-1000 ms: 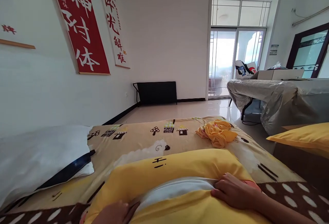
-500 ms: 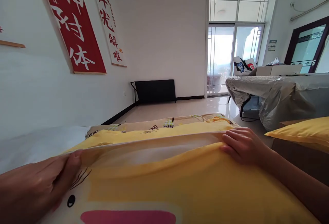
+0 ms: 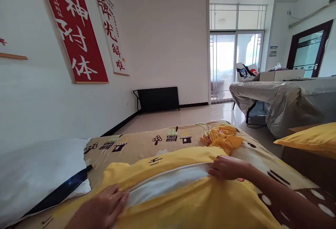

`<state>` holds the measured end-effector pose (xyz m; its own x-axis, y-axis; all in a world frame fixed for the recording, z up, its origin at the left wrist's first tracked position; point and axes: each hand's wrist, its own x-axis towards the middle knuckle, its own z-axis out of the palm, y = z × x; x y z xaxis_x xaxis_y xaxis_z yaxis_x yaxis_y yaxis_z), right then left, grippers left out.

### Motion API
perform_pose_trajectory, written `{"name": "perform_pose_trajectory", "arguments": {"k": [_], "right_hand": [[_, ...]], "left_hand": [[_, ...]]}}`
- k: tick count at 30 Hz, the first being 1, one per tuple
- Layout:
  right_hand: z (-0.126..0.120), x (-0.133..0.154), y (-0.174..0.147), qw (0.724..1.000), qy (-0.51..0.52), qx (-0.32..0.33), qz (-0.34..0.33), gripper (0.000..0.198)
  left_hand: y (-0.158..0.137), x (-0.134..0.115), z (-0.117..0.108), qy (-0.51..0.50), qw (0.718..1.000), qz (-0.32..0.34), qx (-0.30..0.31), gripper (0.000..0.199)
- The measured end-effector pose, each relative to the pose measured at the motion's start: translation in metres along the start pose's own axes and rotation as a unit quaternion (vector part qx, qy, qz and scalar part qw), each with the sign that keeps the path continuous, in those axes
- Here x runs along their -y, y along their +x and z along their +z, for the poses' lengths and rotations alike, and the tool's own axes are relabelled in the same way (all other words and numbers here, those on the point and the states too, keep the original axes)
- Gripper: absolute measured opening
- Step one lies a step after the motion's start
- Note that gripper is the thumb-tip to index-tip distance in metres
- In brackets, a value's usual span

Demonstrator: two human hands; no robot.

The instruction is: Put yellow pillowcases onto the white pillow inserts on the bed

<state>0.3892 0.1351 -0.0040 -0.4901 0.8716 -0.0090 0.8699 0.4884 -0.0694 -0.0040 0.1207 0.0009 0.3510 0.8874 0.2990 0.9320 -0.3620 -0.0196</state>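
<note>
A yellow pillowcase [image 3: 189,204] with black lettering lies in front of me on the bed, its long opening running across between my hands. White fabric [image 3: 170,183], seemingly a pillow inside, shows through the gap. At the left end of the opening, my left hand [image 3: 102,202] has its fingers closed on the yellow edge. My right hand [image 3: 228,167] pinches the edge at the right end, thumb below and fingers above. Just beyond that hand is a crumpled yellow cloth [image 3: 223,136].
A white pillow [image 3: 44,169] with a dark band lies at the left on the patterned beige blanket [image 3: 141,139]. Another yellow pillow [image 3: 312,138] rests on a box at the right. Farther back are a plastic-covered table [image 3: 273,92] and a black folded panel [image 3: 159,99] against the wall.
The pillowcase has come down from a raised, stretched position onto the bed. My left hand has moved right, closer to the right hand. The blanket, crumpled cloth and white pillow show more.
</note>
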Motion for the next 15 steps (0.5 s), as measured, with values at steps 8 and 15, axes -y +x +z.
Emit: {"name": "perform_pose_trajectory", "arguments": {"k": [8, 15], "right_hand": [[-0.009, 0.025, 0.046, 0.993, -0.043, -0.112, -0.011, 0.036], [0.048, -0.026, 0.038, 0.924, 0.068, -0.274, 0.259, 0.027]], "left_hand": [[0.06, -0.157, -0.004, -0.011, 0.943, 0.321, 0.09, 0.029], [0.073, -0.176, 0.052, -0.053, 0.934, 0.306, 0.175, 0.032]]}}
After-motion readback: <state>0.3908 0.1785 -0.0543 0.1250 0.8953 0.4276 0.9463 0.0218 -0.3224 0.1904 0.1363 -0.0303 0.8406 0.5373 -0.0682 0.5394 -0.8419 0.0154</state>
